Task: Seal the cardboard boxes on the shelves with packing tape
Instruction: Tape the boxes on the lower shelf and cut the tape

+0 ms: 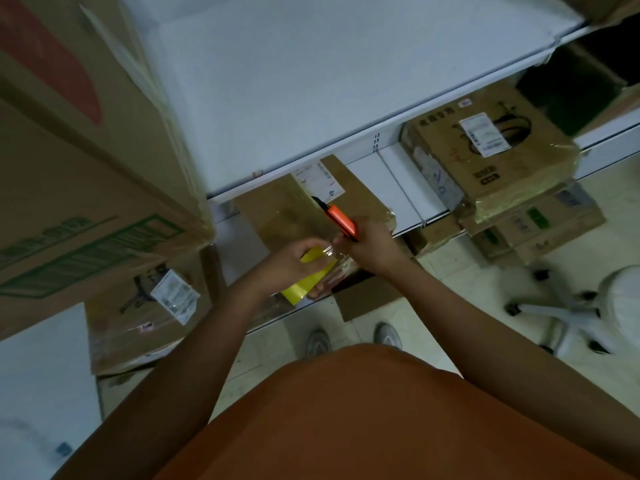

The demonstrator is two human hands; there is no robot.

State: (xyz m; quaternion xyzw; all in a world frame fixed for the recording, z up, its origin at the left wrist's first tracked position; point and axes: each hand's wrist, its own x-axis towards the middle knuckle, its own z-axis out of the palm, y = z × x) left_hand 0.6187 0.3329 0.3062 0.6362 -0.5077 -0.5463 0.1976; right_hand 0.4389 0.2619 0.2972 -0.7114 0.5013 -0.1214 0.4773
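Head view is looking down at a person standing at white shelving, both hands working at the front edge of a lower shelf. The left hand is curling round a yellow roll of packing tape, holding it just over the near edge of a cardboard box that is sitting at that shelf's front edge. The right hand is gripping an orange utility knife, fingers wrapped round the handle, and seems to be pinching the clear tape strip running between the hands.

Judging by the sheen, this box is already wearing tape along its top seam, and the cut looks like the step in hand. To the right, at the same shelf's front edge, a printed carton is showing glossy tape on its near edges, so it seems done. The cartons at the left, including one with a label, are too dim to judge.

The knife's long axis is running diagonally, blade tip pointing up and left toward the back of the shelf, handle end toward the person. The roll's long side is slanting from lower left to upper right.
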